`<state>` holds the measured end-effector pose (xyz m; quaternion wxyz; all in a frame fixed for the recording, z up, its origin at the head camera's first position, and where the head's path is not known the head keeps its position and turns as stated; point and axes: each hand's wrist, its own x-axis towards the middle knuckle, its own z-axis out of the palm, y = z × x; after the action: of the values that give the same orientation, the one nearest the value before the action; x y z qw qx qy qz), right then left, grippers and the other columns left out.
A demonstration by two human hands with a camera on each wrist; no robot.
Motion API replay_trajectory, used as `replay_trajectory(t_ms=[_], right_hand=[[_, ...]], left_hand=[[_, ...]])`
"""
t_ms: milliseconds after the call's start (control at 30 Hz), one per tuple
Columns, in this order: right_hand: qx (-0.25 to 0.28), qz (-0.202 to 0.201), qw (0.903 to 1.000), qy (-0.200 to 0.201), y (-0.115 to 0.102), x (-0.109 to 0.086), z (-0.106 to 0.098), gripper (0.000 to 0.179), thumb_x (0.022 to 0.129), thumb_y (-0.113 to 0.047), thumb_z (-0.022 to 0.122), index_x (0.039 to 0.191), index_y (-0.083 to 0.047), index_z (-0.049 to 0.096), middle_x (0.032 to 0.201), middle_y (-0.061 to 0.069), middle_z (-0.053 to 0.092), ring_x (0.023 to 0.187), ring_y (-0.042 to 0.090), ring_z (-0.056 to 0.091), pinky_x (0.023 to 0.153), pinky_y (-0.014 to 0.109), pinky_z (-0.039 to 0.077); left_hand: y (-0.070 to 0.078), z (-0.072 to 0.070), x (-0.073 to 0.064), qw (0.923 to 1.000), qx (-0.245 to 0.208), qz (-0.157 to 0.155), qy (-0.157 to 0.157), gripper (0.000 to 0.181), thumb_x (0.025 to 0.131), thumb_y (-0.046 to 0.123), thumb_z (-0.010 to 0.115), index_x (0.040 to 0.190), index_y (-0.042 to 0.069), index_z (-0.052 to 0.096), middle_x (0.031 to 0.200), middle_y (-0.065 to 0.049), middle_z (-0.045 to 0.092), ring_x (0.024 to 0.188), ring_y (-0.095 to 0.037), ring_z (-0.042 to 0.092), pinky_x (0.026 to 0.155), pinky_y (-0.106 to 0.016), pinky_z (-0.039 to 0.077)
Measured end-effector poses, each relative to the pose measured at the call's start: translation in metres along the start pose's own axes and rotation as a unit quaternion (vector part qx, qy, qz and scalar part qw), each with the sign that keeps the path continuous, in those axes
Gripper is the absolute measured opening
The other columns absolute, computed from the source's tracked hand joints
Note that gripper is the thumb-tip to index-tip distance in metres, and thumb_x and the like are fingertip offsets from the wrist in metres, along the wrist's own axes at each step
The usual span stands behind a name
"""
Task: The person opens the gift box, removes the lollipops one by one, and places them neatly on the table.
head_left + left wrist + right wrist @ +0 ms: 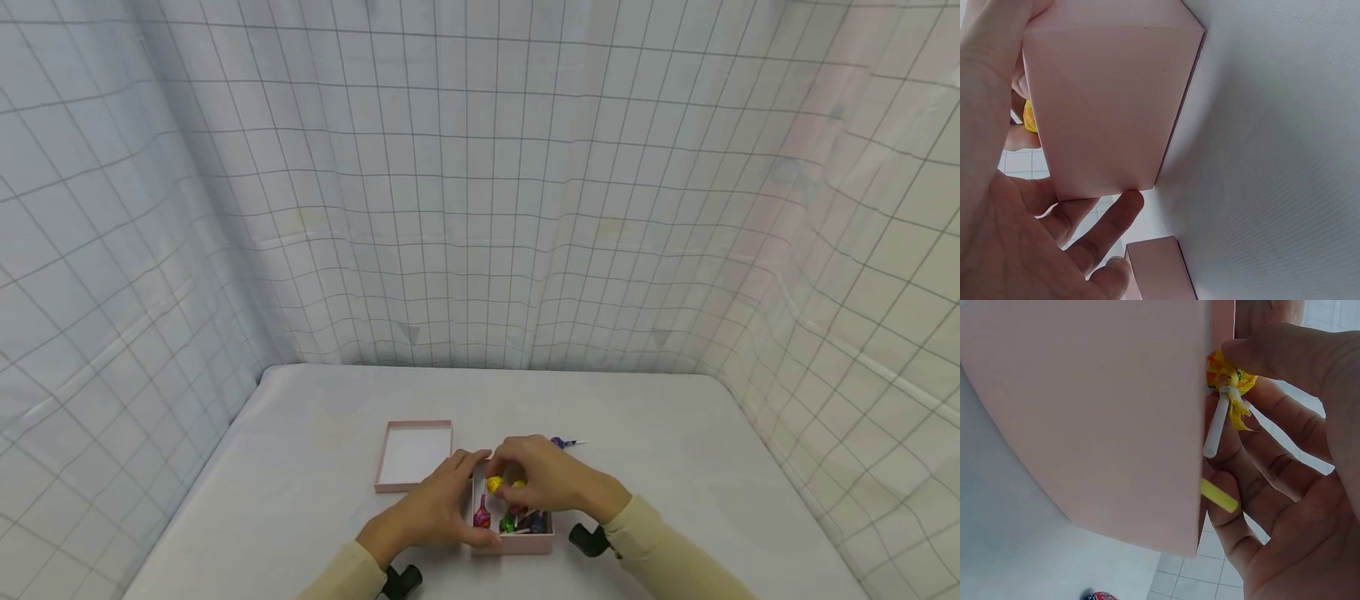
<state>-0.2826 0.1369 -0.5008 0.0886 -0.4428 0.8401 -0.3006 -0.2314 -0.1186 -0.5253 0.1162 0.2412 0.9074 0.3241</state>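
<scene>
A pink box [513, 544] with white inside walls stands near the front of the table. My left hand [442, 504] holds it from the left, thumb at the near wall and fingers toward the far end. Over the box, my right hand [551, 475] pinches a yellow-wrapped lollipop [1225, 374] on a white stick between thumb and fingers. Another bit of yellow wrapper [519, 483] shows under that hand. Inside the box lie a red-pink lollipop [482, 515], a green one [507, 523] and dark-wrapped ones [536, 522]. The right hand hides part of the contents. A yellow stick [1219, 495] pokes past the box edge.
Left of the box, a shallow pink lid [415, 454] lies with its white inside up. Behind the right hand a purple lollipop [558, 442] rests on the white table [675, 467]. Grid-patterned white curtains [480, 208] surround the table at the back and sides.
</scene>
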Motion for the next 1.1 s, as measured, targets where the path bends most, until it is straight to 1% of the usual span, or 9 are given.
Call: replay_trajectory(t_ms=[100, 200, 300, 400, 533, 700, 900, 1100], right_hand=[[0.010, 0.010, 0.9999, 0.006, 0.002, -0.003, 0.000, 0.023, 0.105, -0.008, 0.085, 0.126, -0.012, 0.081, 0.125, -0.001, 0.082, 0.105, 0.000, 0.079, 0.092, 0.018, 0.065], [0.007, 0.016, 0.9997, 0.018, 0.002, -0.005, -0.002, 0.021, 0.105, -0.009, 0.085, 0.126, -0.012, 0.081, 0.125, -0.001, 0.082, 0.107, 0.004, 0.080, 0.093, 0.019, 0.066], [-0.007, 0.012, 0.9994, 0.033, 0.002, -0.007, -0.006, 0.020, 0.105, -0.009, 0.085, 0.124, -0.014, 0.081, 0.124, -0.002, 0.082, 0.106, 0.008, 0.079, 0.091, 0.020, 0.066], [-0.026, 0.008, 0.9984, 0.050, 0.003, -0.008, -0.008, 0.019, 0.104, -0.010, 0.086, 0.122, -0.015, 0.082, 0.121, -0.003, 0.083, 0.101, 0.011, 0.076, 0.088, 0.021, 0.064], [-0.026, 0.017, 0.9975, 0.064, 0.006, -0.012, -0.011, 0.020, 0.103, -0.010, 0.087, 0.121, -0.017, 0.081, 0.119, -0.004, 0.083, 0.099, 0.011, 0.075, 0.088, 0.022, 0.064], [-0.013, 0.033, 0.9967, 0.073, 0.011, -0.021, -0.013, 0.020, 0.103, -0.012, 0.087, 0.122, -0.018, 0.081, 0.119, -0.005, 0.082, 0.101, 0.012, 0.076, 0.089, 0.024, 0.065], [-0.012, 0.029, 0.9965, 0.078, 0.019, -0.025, -0.016, 0.023, 0.104, -0.014, 0.088, 0.126, -0.018, 0.081, 0.121, -0.006, 0.082, 0.102, 0.013, 0.075, 0.088, 0.025, 0.064], [-0.018, 0.024, 0.9952, 0.093, 0.025, -0.029, -0.017, 0.026, 0.103, -0.010, 0.088, 0.127, -0.018, 0.081, 0.122, -0.005, 0.082, 0.100, 0.007, 0.074, 0.087, 0.025, 0.063]], left_hand=[[-0.001, 0.001, 0.001, 1.0000, 0.000, 0.001, -0.001, 0.124, 0.085, 0.068, 0.098, 0.179, 0.010, 0.041, 0.167, -0.008, 0.057, 0.150, -0.027, 0.059, 0.129, -0.063, 0.054], [-0.002, 0.001, 0.002, 1.0000, 0.001, 0.001, -0.001, 0.125, 0.084, 0.069, 0.098, 0.179, 0.010, 0.041, 0.167, -0.007, 0.057, 0.149, -0.026, 0.059, 0.129, -0.062, 0.054], [-0.002, 0.001, 0.003, 1.0000, 0.000, 0.000, -0.002, 0.127, 0.084, 0.070, 0.099, 0.179, 0.009, 0.041, 0.167, -0.008, 0.056, 0.149, -0.026, 0.060, 0.128, -0.061, 0.055], [-0.002, 0.001, 0.003, 1.0000, -0.007, -0.005, -0.004, 0.128, 0.083, 0.068, 0.100, 0.180, 0.009, 0.040, 0.168, -0.009, 0.056, 0.150, -0.028, 0.061, 0.127, -0.063, 0.055], [-0.002, 0.000, 0.003, 0.9998, -0.013, -0.013, -0.008, 0.128, 0.083, 0.066, 0.101, 0.180, 0.011, 0.039, 0.169, -0.011, 0.055, 0.150, -0.030, 0.062, 0.128, -0.064, 0.055], [-0.001, -0.001, 0.003, 0.9995, -0.021, -0.018, -0.013, 0.127, 0.083, 0.064, 0.102, 0.180, 0.012, 0.038, 0.167, -0.011, 0.056, 0.146, -0.029, 0.063, 0.127, -0.065, 0.055], [0.000, 0.001, 0.003, 0.9997, -0.017, -0.019, -0.007, 0.127, 0.083, 0.064, 0.102, 0.180, 0.012, 0.038, 0.167, -0.010, 0.057, 0.145, -0.028, 0.064, 0.125, -0.064, 0.057], [0.000, 0.002, 0.002, 0.9996, -0.016, -0.023, -0.005, 0.128, 0.083, 0.064, 0.102, 0.181, 0.013, 0.038, 0.168, -0.011, 0.056, 0.146, -0.030, 0.064, 0.125, -0.065, 0.057]])
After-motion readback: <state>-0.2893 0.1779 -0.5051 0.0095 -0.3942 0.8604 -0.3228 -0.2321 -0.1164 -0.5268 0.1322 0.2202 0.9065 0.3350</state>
